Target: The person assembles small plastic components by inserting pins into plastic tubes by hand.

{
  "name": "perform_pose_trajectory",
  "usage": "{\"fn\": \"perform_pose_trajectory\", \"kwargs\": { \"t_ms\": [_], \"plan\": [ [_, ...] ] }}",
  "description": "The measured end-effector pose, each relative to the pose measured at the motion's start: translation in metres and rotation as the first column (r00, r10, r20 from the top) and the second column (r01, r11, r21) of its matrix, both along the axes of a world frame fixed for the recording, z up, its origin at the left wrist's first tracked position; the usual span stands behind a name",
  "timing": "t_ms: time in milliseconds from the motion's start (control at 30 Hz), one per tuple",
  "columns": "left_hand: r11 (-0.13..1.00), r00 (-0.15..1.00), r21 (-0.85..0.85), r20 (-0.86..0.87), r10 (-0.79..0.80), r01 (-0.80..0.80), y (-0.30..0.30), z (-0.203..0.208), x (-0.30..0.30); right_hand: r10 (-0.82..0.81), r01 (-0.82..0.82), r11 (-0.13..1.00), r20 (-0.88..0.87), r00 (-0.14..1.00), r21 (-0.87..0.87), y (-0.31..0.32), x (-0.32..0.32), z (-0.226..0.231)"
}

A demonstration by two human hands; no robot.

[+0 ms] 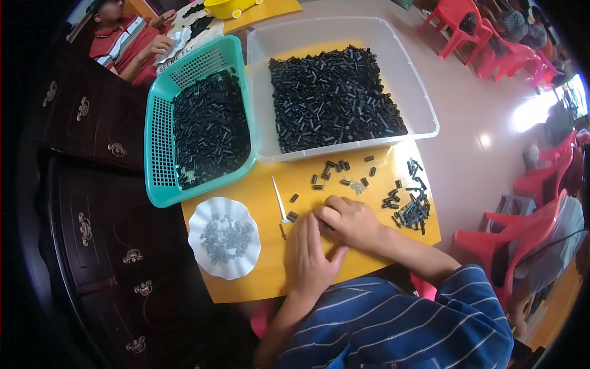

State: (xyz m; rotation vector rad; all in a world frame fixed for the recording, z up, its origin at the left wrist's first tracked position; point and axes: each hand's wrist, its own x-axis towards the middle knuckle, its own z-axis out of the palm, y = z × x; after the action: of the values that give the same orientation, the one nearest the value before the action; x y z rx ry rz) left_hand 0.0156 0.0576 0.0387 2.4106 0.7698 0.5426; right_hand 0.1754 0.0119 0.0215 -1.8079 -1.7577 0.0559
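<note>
Both hands sit together near the middle of the yellow tabletop. The left hand lies palm down with fingers extended and close together. The right hand is curled just at its one o'clock, touching it; I cannot tell what, if anything, either one grips, since the fingers hide whatever is beneath them.

Small black cylindrical pieces lie scattered at twelve o'clock from the hands, and a denser heap of black pieces sits at three o'clock, well clear of the right hand. A thin white pointed tool lies just at eleven o'clock from the left hand.

At nine o'clock is a white scalloped dish holding small grey metal parts. Further off, at eleven o'clock, a teal basket and, at twelve, a clear plastic tub each hold many black pieces.

Another person sits at the far corner.
</note>
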Motion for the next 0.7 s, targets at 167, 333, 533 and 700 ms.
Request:
{"fn": "perform_pose_trajectory", "kwargs": {
  "t_ms": [167, 333, 533, 700],
  "plan": [
    [1.000, 1.000, 0.028, -0.019, 0.010, -0.010, 0.001, -0.013, 0.006, 0.005, -0.003, 0.999, -0.042, 0.999, 0.042, 0.001, 0.004, 0.004],
    [1.000, 1.000, 0.023, 0.013, 0.012, -0.013, 0.000, -0.012, 0.009, 0.022, -0.018, 0.994, -0.033, 0.999, 0.112, 0.001, 0.009, -0.009],
    [1.000, 1.000, 0.014, 0.003, 0.001, -0.001, 0.000, -0.011, 0.008, 0.043, -0.041, 0.989, -0.010, 0.999, 0.143, -0.005, 0.012, -0.003],
    [0.997, 0.999, 0.077, 0.042, -0.001, -0.002, -0.001, -0.016, 0.006, 0.072, -0.051, 0.969, -0.079, 0.994, 0.240, -0.015, 0.009, 0.002]
  ]
}}
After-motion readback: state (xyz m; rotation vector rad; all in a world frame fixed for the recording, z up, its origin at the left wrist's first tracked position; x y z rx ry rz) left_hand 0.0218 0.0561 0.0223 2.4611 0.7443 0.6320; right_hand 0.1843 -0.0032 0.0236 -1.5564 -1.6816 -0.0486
